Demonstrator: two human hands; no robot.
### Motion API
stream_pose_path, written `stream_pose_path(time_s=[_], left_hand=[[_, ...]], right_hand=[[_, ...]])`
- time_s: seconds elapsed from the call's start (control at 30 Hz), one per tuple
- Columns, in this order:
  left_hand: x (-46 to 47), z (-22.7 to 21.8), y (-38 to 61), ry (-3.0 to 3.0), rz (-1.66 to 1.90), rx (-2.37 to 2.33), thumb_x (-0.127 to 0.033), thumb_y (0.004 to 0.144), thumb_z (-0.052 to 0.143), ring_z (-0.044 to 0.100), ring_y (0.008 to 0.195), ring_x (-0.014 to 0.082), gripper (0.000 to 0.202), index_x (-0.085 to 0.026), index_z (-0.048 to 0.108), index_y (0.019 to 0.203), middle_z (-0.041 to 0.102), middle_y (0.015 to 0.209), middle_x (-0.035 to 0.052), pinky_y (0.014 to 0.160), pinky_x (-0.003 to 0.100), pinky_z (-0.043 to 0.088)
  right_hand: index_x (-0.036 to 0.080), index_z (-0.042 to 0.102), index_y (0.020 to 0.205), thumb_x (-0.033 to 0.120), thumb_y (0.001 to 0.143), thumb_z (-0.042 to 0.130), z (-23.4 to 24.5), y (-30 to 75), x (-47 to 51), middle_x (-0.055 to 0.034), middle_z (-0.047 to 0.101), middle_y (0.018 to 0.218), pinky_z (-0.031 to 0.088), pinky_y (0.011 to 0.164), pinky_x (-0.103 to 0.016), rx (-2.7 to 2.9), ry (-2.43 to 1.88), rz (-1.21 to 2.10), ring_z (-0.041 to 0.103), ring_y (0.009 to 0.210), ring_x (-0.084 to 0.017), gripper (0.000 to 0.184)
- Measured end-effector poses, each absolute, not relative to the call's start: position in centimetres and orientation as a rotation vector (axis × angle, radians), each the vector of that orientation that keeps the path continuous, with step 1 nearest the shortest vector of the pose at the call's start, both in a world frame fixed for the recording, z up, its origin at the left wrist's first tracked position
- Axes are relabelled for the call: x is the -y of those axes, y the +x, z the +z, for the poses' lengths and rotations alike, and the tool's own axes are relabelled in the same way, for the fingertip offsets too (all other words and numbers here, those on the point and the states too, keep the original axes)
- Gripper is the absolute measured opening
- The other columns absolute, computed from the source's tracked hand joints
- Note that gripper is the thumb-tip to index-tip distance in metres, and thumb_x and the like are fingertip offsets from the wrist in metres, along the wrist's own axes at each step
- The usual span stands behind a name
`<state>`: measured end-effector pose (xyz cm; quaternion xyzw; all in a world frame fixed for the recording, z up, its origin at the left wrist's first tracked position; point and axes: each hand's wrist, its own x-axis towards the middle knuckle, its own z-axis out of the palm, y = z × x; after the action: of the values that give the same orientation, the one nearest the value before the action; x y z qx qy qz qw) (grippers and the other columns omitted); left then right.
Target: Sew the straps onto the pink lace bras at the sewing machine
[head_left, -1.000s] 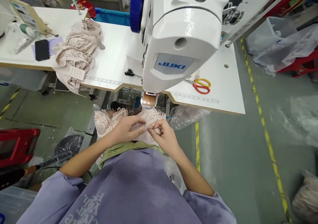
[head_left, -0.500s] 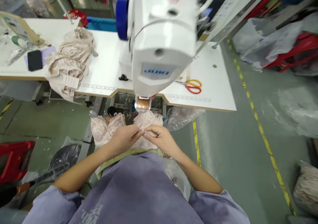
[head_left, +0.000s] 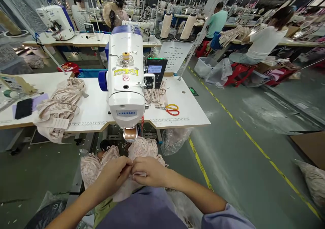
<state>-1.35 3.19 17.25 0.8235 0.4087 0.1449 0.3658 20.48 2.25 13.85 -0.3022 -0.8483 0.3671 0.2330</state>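
Observation:
Pale pink lace bras (head_left: 142,148) lie bunched in front of me, below the head of a white sewing machine (head_left: 126,102). My left hand (head_left: 114,173) is closed in a pinch at the near edge of the lace. Its fingertips meet those of my right hand (head_left: 149,170), also pinched on the bra fabric. The exact part between the fingertips is hidden. White cloth (head_left: 124,190) hangs beneath the hands toward my lap. Another lace cup (head_left: 90,169) rests to the left of my left hand.
On the white table (head_left: 193,110) lie red and yellow scissors (head_left: 170,109), stacked beige strips (head_left: 156,95), a lace pile (head_left: 59,103) and a phone (head_left: 23,108). A control panel (head_left: 155,69) stands behind the machine. Co-workers sit farther back; a cardboard box (head_left: 309,147) is at right.
My view has tilted up, so the machine's top, thread cones and workroom now show. Both hands stay pinched together at the lace, fingertips still touching.

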Motion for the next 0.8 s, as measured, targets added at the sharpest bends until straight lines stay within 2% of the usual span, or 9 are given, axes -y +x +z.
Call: stream_pose_path(time_s=[0.1, 0.2, 0.43, 0.63, 0.8], left_hand=[[-3.2, 17.3, -1.4, 2.045, 0.453, -1.008, -0.027, 0.101, 0.042, 0.062, 0.085, 0.0169, 0.021, -0.021, 0.062, 0.096, 0.067, 0.091, 0.0044, 0.075, 0.027, 0.046], [-3.3, 17.8, -1.5, 1.992, 0.437, -0.995, -0.027, 0.1, 0.044, 0.064, 0.091, 0.0175, 0.022, -0.021, 0.065, 0.098, 0.069, 0.096, 0.005, 0.079, 0.028, 0.049], [-3.0, 18.2, -1.5, 2.153, 0.385, -1.036, -0.025, 0.099, 0.045, 0.066, 0.087, 0.0189, 0.02, -0.021, 0.064, 0.095, 0.071, 0.093, 0.0047, 0.074, 0.029, 0.049], [-3.0, 17.6, -1.5, 2.336, 0.261, -1.033, -0.02, 0.097, 0.046, 0.063, 0.082, 0.0199, 0.014, -0.021, 0.058, 0.09, 0.066, 0.087, 0.0035, 0.069, 0.029, 0.042], [-3.6, 17.8, -0.7, 2.324, 0.063, -1.068, -0.018, 0.096, 0.044, 0.057, 0.077, 0.02, 0.014, -0.02, 0.053, 0.084, 0.062, 0.084, 0.0036, 0.066, 0.03, 0.037]], right_hand=[[0.019, 0.069, 0.091, 0.025, 0.091, 0.06, 13.6, 20.4, -2.1, -0.0022, 0.066, 0.088, 0.047, 0.072, -0.025, 2.362, -0.811, 0.889, 0.063, 0.083, -0.014, 0.011], [0.019, 0.066, 0.088, 0.022, 0.09, 0.056, 13.5, 20.3, -2.0, -0.002, 0.066, 0.085, 0.046, 0.07, -0.025, 2.382, -0.78, 0.78, 0.061, 0.08, -0.014, 0.011], [0.019, 0.063, 0.082, 0.02, 0.093, 0.05, 13.5, 20.0, -1.4, -0.0028, 0.063, 0.079, 0.041, 0.064, -0.028, 2.515, -0.746, 0.521, 0.057, 0.075, -0.016, 0.017], [0.019, 0.061, 0.077, 0.022, 0.095, 0.048, 12.6, 19.7, -0.9, -0.0036, 0.062, 0.076, 0.041, 0.063, -0.029, 2.526, -0.738, 0.371, 0.056, 0.071, -0.016, 0.021], [0.02, 0.058, 0.077, 0.018, 0.091, 0.049, 11.4, 19.2, -0.8, -0.0037, 0.064, 0.075, 0.044, 0.064, -0.028, 2.399, -0.831, 0.5, 0.058, 0.072, -0.017, 0.017]])
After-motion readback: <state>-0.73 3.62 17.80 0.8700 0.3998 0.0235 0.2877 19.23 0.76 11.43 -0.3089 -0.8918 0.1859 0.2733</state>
